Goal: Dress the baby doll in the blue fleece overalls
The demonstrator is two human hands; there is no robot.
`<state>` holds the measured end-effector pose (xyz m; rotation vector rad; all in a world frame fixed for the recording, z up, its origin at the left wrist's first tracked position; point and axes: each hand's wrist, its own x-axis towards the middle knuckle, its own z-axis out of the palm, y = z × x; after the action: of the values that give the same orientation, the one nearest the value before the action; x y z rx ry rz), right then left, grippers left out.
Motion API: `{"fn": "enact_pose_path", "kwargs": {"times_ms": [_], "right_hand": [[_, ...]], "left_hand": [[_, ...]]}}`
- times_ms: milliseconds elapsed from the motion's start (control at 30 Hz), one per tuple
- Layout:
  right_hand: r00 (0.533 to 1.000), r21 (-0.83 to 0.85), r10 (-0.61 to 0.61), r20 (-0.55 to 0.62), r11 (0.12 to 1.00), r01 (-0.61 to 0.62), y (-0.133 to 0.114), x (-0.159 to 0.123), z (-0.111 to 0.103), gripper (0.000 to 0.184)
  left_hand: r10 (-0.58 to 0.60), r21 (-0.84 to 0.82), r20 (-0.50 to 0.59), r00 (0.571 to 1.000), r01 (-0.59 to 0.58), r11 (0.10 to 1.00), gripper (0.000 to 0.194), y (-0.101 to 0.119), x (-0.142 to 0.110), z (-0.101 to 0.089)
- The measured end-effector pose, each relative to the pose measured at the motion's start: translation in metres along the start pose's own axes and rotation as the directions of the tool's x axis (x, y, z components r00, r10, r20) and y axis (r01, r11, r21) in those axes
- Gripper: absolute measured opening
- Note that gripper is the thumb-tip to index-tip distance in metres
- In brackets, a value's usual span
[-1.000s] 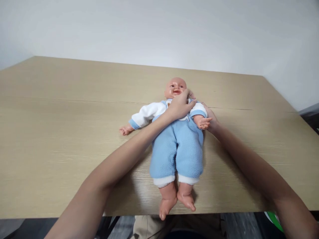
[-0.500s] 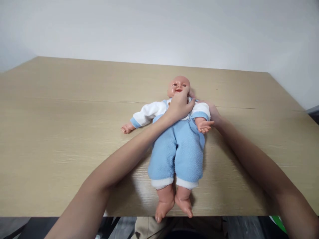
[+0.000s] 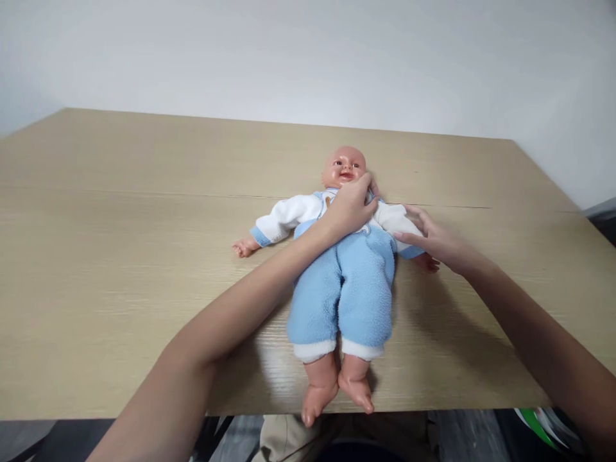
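A baby doll (image 3: 342, 292) in a white top and light blue fleece trousers lies on its back on the wooden table (image 3: 120, 224), with its feet over the near edge. My left hand (image 3: 350, 208) rests on the doll's chest, its fingers pinched at the collar just under the chin. My right hand (image 3: 436, 242) lies over the arm on the doll's right-hand side, thumb and fingers closed around the white sleeve; the small doll hand pokes out beneath it. The doll's other arm stretches out to the left on the table.
A white wall stands behind the table's far edge. Below the near edge I see my beige trousers (image 3: 289, 439) and, at the bottom right, a green and white object (image 3: 534, 428) on the floor.
My right hand has come out from behind the doll's shoulder and now lies on top of its arm, pressing it down and outward. My left hand stays at the collar.
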<state>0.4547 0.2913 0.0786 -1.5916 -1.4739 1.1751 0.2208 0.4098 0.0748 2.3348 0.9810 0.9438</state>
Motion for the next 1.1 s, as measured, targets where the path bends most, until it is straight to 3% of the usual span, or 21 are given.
{"fn": "enact_pose_path", "kwargs": {"times_ms": [100, 200, 333, 567, 800, 900, 967, 1033, 1100], "right_hand": [[0.995, -0.049, 0.084, -0.048, 0.995, -0.086, 0.004, -0.009, -0.013, 0.095], [0.986, -0.038, -0.007, -0.168, 0.999, 0.001, 0.021, -0.008, -0.029, 0.078], [0.959, -0.047, -0.088, -0.268, 0.996, 0.078, 0.051, -0.005, -0.043, 0.078], [0.913, -0.351, -0.358, -0.195, 0.895, 0.276, 0.068, -0.007, -0.047, 0.072], [0.817, -0.664, -0.572, -0.072, 0.639, 0.389, 0.071, -0.004, -0.05, 0.058], [0.736, -0.786, -0.672, -0.087, 0.5, 0.364, 0.062, -0.009, -0.041, 0.054], [0.692, -0.796, -0.717, -0.086, 0.467, 0.384, 0.051, -0.016, -0.026, 0.046], [0.684, -0.726, -0.727, -0.06, 0.502, 0.47, 0.04, -0.025, -0.004, 0.038], [0.728, -0.561, -0.684, -0.04, 0.618, 0.551, 0.032, -0.03, 0.018, 0.037]], "left_hand": [[0.006, 0.019, 0.014, 1.0, -0.006, 1.0, 0.015, 0.0, 0.0, 0.0], [0.022, 0.044, 0.031, 0.999, -0.024, 0.999, 0.017, 0.0, 0.0, 0.001], [0.019, 0.07, 0.051, 0.999, -0.022, 0.997, 0.013, 0.0, -0.001, 0.001], [0.043, 0.085, 0.034, 0.999, -0.046, 0.995, 0.016, 0.001, -0.002, -0.004], [0.064, 0.137, 0.065, 0.996, -0.073, 0.988, 0.027, 0.003, 0.001, -0.012], [0.127, 0.159, 0.082, 0.988, -0.139, 0.977, 0.023, 0.007, 0.0, -0.021], [0.18, 0.193, 0.092, 0.979, -0.195, 0.962, 0.021, 0.013, -0.001, -0.028], [0.228, 0.206, 0.113, 0.967, -0.247, 0.947, 0.021, 0.021, -0.002, -0.034], [0.272, 0.182, 0.149, 0.951, -0.297, 0.937, 0.021, 0.029, -0.004, -0.039]]}}
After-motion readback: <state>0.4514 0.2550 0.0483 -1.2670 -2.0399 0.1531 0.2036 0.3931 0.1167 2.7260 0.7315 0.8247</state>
